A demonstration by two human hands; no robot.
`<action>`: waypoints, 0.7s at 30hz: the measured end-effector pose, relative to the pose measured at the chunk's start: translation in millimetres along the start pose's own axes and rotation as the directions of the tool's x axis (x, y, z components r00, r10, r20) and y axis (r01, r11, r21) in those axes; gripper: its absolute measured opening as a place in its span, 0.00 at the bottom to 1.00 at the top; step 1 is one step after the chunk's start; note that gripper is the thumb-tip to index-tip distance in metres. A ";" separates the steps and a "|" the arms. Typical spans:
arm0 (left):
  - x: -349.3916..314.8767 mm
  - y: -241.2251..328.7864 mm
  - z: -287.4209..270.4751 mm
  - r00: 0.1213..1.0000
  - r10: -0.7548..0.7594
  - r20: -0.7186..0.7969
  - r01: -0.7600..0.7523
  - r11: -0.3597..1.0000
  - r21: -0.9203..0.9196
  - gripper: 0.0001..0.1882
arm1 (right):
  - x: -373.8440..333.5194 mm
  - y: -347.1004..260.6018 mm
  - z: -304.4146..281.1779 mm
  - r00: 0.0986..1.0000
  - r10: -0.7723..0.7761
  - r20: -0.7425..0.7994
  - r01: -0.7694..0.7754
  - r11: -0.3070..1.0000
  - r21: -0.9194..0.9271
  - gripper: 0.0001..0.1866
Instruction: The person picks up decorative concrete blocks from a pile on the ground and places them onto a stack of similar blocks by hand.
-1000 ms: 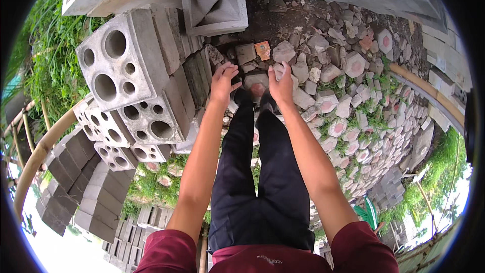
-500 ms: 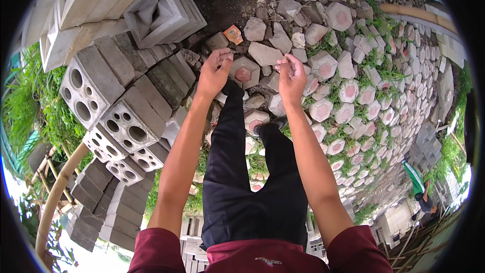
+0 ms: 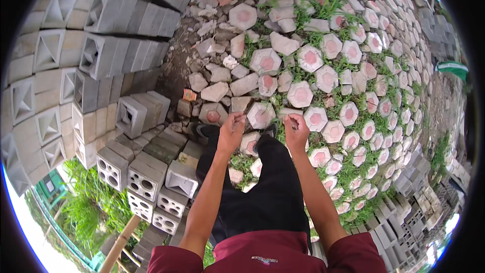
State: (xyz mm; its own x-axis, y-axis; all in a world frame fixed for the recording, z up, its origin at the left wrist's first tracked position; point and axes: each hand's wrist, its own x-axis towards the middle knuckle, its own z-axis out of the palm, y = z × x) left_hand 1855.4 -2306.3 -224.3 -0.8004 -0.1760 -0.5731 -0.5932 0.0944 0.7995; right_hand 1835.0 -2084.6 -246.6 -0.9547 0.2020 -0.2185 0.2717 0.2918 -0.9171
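Red-centred hexagonal paver [image 3: 261,116] is seen lying between two hands. Left hand [image 3: 231,130] is held just left of paver, fingers loosely curled, partly open; nothing is seen gripped. Right hand [image 3: 296,130] is held just right of paver, partly open likewise, nothing seen gripped; contact below cannot be told. Flat brownish stone [image 3: 240,103] is set just beyond paver's left side. Orange packet [image 3: 190,95] is seen farther left. Holed concrete blocks [image 3: 150,164] are stacked well left of paver. Similar pavers [image 3: 334,131] are spread right of paver, grass [image 3: 329,6] between.
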 end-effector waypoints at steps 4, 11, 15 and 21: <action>-31.1 65.7 63.8 0.965 0.143 0.221 -0.136 0.990 -0.045 0.18 | -12.7 -33.6 -103.6 0.993 0.014 -0.119 -0.008 0.999 0.046 0.08; -57.9 173.7 133.5 0.854 0.261 0.451 -0.290 0.957 -0.005 0.17 | -30.1 -98.9 -221.2 0.951 0.047 -0.305 0.001 0.988 0.156 0.09; -68.3 225.1 157.2 0.833 0.247 0.495 -0.272 0.962 -0.021 0.15 | -31.9 -116.0 -254.9 0.937 0.129 -0.325 -0.064 0.977 0.203 0.11; -53.2 280.8 189.8 0.797 0.241 0.555 -0.306 0.952 0.026 0.14 | 18.5 -155.9 -307.6 0.899 0.112 -0.423 -0.003 0.968 0.250 0.10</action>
State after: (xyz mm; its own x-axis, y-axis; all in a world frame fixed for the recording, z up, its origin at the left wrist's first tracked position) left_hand 1715.0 -2084.5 -3.4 -0.8284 0.4259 -0.3638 -0.3221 0.1692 0.9315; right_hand 1812.4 -1838.8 -5.0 -0.7765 0.6098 -0.1584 0.2361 0.0485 -0.9705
